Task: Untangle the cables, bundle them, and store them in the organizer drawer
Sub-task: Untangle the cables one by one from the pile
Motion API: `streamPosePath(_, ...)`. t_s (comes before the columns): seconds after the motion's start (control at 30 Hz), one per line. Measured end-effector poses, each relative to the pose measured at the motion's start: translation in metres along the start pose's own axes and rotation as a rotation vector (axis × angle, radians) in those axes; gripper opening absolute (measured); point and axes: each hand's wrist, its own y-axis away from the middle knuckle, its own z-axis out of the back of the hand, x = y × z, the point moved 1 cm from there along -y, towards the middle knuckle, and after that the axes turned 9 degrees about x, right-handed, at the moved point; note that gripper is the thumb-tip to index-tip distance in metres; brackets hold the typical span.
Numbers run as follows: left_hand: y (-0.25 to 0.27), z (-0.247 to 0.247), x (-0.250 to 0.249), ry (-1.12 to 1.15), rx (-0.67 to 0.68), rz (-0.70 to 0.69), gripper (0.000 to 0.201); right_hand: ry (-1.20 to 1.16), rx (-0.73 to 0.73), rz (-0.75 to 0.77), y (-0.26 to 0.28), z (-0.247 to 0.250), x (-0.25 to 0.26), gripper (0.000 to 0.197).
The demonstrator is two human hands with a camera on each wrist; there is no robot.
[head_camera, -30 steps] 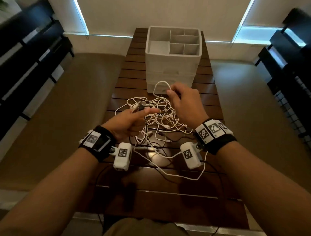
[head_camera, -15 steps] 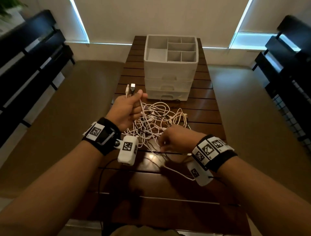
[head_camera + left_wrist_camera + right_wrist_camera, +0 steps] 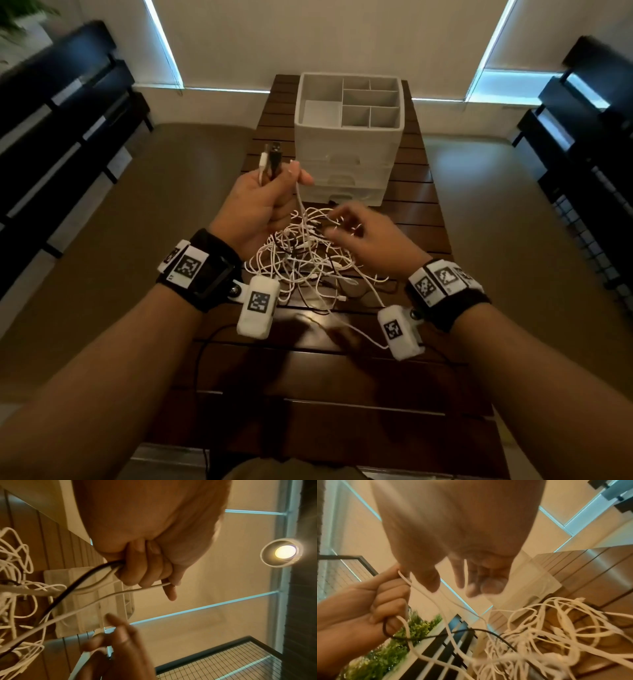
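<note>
Step in hand: untangling, judged from the cables point(image 3: 301, 253) lying as one knotted heap on the slatted table point(image 3: 421, 205), nothing bundled or stored.

Head view, left hand point(image 3: 260, 202): raised above the heap, fist closed round a black cable and a white one whose plugs point(image 3: 270, 159) stick up past the thumb; a further white strand hangs from the fingers down into the heap.

Head view, right hand point(image 3: 370, 233): over the far side of the heap, fingers spread and loosely bent, blurred, gripping nothing that can be made out.

Head view, organizer point(image 3: 346, 144): white, at the far end of the table just behind the heap; its top compartments show nothing inside, its drawers look closed.

Left wrist view: adds what the head view hides, the black and white cables leaving the bottom of the fist, and the separate white strand pinched at the fingertips point(image 3: 169, 588).

Right wrist view: shows the palm side, fingers point(image 3: 481, 582) open; a thin white strand crosses in front of them, contact not clear.

Next move, as a judgement: the right hand needs to take hold of one strand near the knot and work it loose while the left keeps the plug ends up; a hard pull would likely tighten the knot.
</note>
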Motion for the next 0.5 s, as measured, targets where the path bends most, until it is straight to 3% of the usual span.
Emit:
streamPosePath(0.07, 0.001, -0.007, -0.003, -0.036, 0.086, 0.009, 0.028, -0.016, -0.149, 0.098, -0.012, 0.007, 0.014, 0.047)
streamPosePath(0.1, 0.002, -0.011, -0.002, -0.046, 0.134, 0.024, 0.029, 0.027, -0.136, 0.138, -0.017, 0.007, 0.021, 0.050)
streamPosePath(0.13, 0.003, -0.014, 0.000, -0.050, 0.180, 0.040, 0.029, 0.072, -0.082, 0.166, -0.024, 0.003, 0.025, 0.047)
streamPosePath(0.2, 0.007, -0.019, 0.005, -0.070, 0.247, 0.083, 0.030, 0.142, 0.017, 0.163, -0.033, -0.006, 0.029, 0.019)
streamPosePath(0.27, 0.012, -0.019, 0.014, -0.123, 0.260, 0.154, 0.033, 0.056, -0.069, 0.158, -0.038, -0.008, 0.026, 0.018)
streamPosePath(0.37, 0.021, -0.010, 0.033, -0.118, 0.154, 0.291, 0.047, -0.122, -0.327, 0.171, -0.033, 0.002, 0.026, 0.021)
streamPosePath(0.5, 0.019, -0.004, 0.050, 0.059, -0.057, 0.381, 0.068, -0.079, -0.393, 0.329, -0.018, 0.002, 0.038, 0.021)
